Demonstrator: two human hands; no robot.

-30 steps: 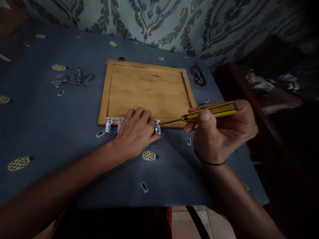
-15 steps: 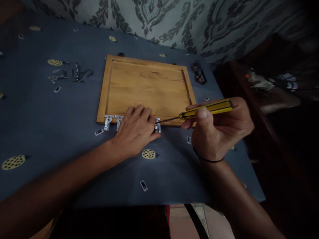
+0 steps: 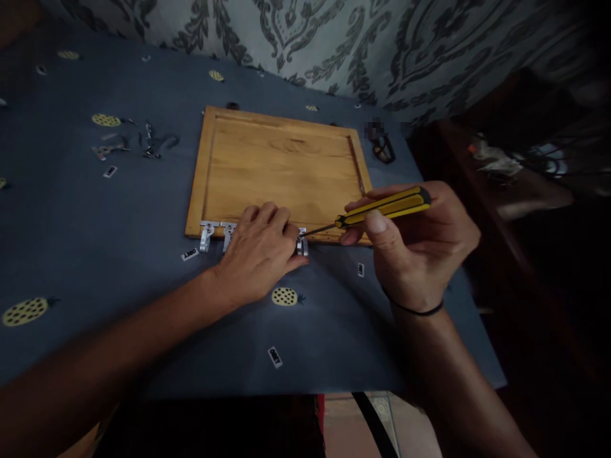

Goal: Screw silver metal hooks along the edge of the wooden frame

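A framed wooden panel [image 3: 286, 168] lies flat, with several metal hinges along its near edge. My left hand [image 3: 260, 251] is closed on the rightmost hinge [image 3: 303, 245], pressing it against the panel's edge; the palm hides part of it. Two more hinges show left of the hand, one at the corner [image 3: 206, 235] and another [image 3: 227, 234] partly covered by my fingers. In my right hand [image 3: 415, 245] is a yellow and black screwdriver [image 3: 384, 208], gripped by its handle. Its shaft slants down to the left, and the tip meets the rightmost hinge.
The panel rests on a table with a blue pineapple-print cloth [image 3: 119, 254]. Loose metal parts [image 3: 151, 143] lie at the far left. A dark object [image 3: 382, 149] lies beyond the panel's right corner. A patterned curtain [image 3: 286, 38] hangs behind; cluttered dark furniture [image 3: 501, 165] stands right.
My right hand and the screwdriver handle have shifted slightly left, and the hand has turned a little. The tip stays at the hinge. My left hand keeps its place.
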